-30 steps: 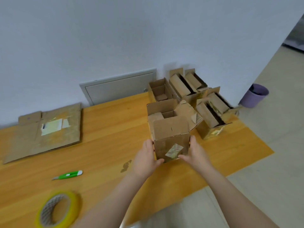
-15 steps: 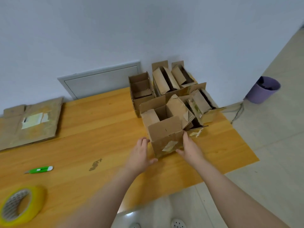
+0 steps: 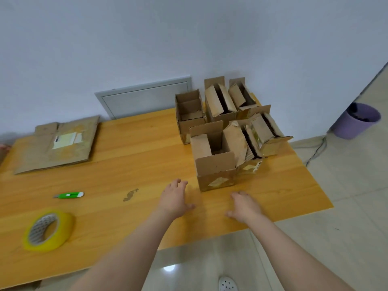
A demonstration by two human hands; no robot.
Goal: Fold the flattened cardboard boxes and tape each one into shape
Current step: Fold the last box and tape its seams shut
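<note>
In the head view, an upright box with its top flaps open is seen on the table, at the front of a cluster of other boxes set near the wall. Both hands are held near it without touching it: the left hand just to its left, the right hand in front of it. The fingers of both are loosely spread and nothing is held. Flat cardboard lies at the far left, well apart. A knife and a tape roll lie at the front left. A bin is seen on the floor.
</note>
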